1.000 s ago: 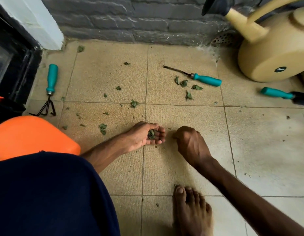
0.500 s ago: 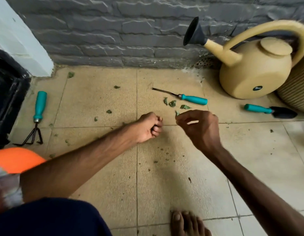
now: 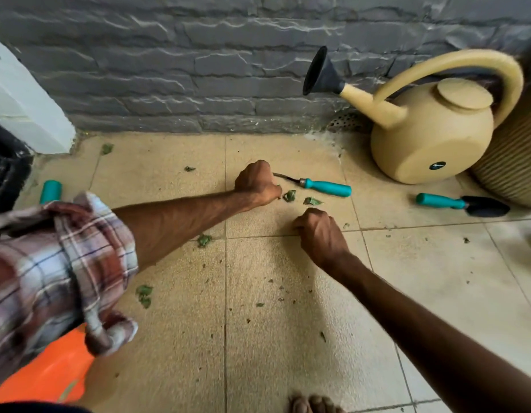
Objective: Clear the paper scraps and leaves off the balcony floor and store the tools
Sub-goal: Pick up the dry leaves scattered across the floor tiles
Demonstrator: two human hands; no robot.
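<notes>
The left hand (image 3: 258,183), still fisted around leaves (image 3: 289,195), had slid beside the weeder (image 3: 326,186); the right hand (image 3: 320,234) dropped near it, fingers curled, grasp unclear.

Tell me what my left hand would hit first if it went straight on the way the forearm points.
Most likely the teal-handled tool: its thin metal tip lies just past the left hand in that line. Depth is hard to judge, so it might pass above.
</notes>
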